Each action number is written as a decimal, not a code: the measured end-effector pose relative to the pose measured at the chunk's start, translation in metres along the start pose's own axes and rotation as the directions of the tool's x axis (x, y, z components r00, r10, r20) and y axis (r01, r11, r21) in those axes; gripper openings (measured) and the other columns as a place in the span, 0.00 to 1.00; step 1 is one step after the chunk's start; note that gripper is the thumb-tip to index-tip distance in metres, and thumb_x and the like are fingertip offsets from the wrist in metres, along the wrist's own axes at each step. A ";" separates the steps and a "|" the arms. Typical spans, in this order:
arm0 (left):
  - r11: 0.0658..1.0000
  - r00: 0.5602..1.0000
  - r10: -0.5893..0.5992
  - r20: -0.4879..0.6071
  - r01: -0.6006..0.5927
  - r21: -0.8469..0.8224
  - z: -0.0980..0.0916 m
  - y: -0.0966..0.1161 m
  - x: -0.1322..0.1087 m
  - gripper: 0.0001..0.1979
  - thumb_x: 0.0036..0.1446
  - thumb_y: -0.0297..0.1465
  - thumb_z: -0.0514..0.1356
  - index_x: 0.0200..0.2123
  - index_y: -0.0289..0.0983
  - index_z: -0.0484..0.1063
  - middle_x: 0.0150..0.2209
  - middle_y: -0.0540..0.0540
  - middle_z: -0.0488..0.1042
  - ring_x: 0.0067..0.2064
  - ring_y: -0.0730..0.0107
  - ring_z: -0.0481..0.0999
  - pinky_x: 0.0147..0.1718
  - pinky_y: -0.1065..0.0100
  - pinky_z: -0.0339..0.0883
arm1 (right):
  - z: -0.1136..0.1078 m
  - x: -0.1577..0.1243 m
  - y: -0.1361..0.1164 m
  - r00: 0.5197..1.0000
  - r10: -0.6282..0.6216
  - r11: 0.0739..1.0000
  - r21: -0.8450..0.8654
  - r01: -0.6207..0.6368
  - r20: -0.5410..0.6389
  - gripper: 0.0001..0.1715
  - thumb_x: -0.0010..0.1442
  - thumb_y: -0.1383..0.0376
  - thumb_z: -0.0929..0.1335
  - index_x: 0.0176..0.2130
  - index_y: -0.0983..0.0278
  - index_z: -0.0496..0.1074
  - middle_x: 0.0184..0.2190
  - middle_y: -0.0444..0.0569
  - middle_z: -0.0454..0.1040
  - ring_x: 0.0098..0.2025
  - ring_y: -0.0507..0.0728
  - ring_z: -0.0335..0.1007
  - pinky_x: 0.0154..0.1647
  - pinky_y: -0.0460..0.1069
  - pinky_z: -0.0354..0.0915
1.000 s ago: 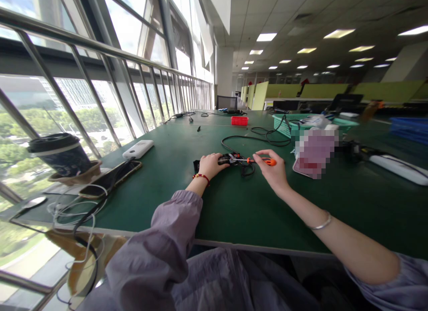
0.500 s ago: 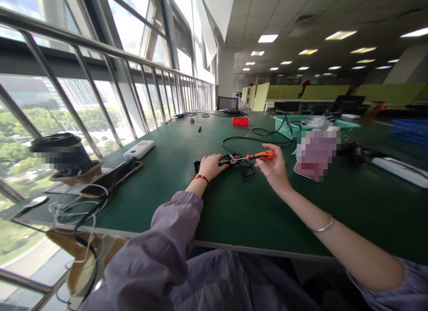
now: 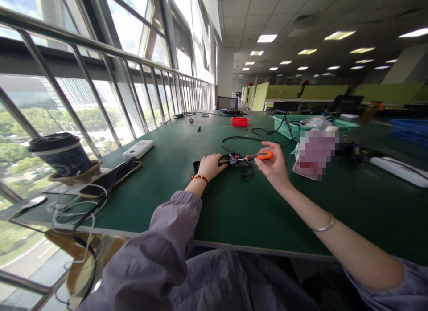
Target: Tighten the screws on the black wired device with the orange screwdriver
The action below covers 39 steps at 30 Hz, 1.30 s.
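R hand (image 3: 272,166): fingers pinched shut round the orange handle of a screwdriver (image 3: 259,156), shaft pointing left, tip at a small black device (image 3: 228,159). L hand (image 3: 210,165): curled palm-down over the device's left end, gripping it and pinning it to the green worktop (image 3: 234,208). The device sits mid-worktop, between both hands, and a black cable (image 3: 249,141) loops off behind it. It has a small red/white label, too small to read.

Just right of the R hand lies a pink item, pixelated. Behind it is a green basket (image 3: 282,124) w/ cables and white bits inside. Further back is a red tray (image 3: 240,121), contents not visible. Far right: white power strip (image 3: 399,168), blue crate (image 3: 409,128). Left side: white power bank (image 3: 138,149), phone (image 3: 112,177), lidded cup (image 3: 60,155) w/ an unreadable print, in a brown sleeve.
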<state>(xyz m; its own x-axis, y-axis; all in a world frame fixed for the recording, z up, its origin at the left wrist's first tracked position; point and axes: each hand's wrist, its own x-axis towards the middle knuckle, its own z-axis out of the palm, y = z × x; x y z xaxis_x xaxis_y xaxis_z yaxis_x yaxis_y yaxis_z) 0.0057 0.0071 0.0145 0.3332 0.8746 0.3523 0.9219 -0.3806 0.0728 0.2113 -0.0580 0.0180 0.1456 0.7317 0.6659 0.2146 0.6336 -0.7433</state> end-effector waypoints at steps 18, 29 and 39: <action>0.945 0.953 -0.302 0.016 0.298 0.134 -0.027 -0.053 -0.006 0.22 0.54 0.46 0.55 0.46 0.38 0.70 0.44 0.39 0.75 0.46 0.52 0.75 0.39 0.62 0.67 | 0.005 -0.014 -0.010 0.701 0.185 0.805 -0.515 0.294 0.689 0.16 0.56 0.61 0.65 0.45 0.56 0.71 0.47 0.43 0.74 0.46 0.56 0.72 0.46 0.51 0.65; 0.626 0.601 -0.741 -0.299 0.780 0.016 -0.053 -0.152 -0.043 0.21 0.50 0.40 0.59 0.44 0.33 0.73 0.47 0.33 0.70 0.44 0.45 0.73 0.38 0.54 0.67 | 0.001 -0.010 -0.010 0.685 0.254 0.770 -0.572 0.285 0.683 0.17 0.56 0.57 0.65 0.45 0.54 0.71 0.48 0.43 0.74 0.44 0.57 0.72 0.45 0.54 0.66; 0.621 0.629 -0.658 -0.413 0.764 0.175 -0.045 -0.152 -0.048 0.19 0.51 0.23 0.54 0.49 0.32 0.65 0.50 0.34 0.68 0.50 0.49 0.68 0.46 0.55 0.62 | 0.001 -0.010 -0.007 0.667 0.263 0.771 -0.567 0.290 0.698 0.19 0.55 0.57 0.65 0.47 0.54 0.70 0.49 0.43 0.73 0.47 0.57 0.71 0.46 0.53 0.66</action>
<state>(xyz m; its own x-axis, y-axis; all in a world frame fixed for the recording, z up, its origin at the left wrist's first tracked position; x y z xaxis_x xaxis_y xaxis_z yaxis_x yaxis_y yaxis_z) -0.1597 0.0093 0.0288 -0.4788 0.6767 0.5593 0.8616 0.4845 0.1514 0.2078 -0.0695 0.0169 -0.5204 0.8293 0.2034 0.7556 0.5582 -0.3427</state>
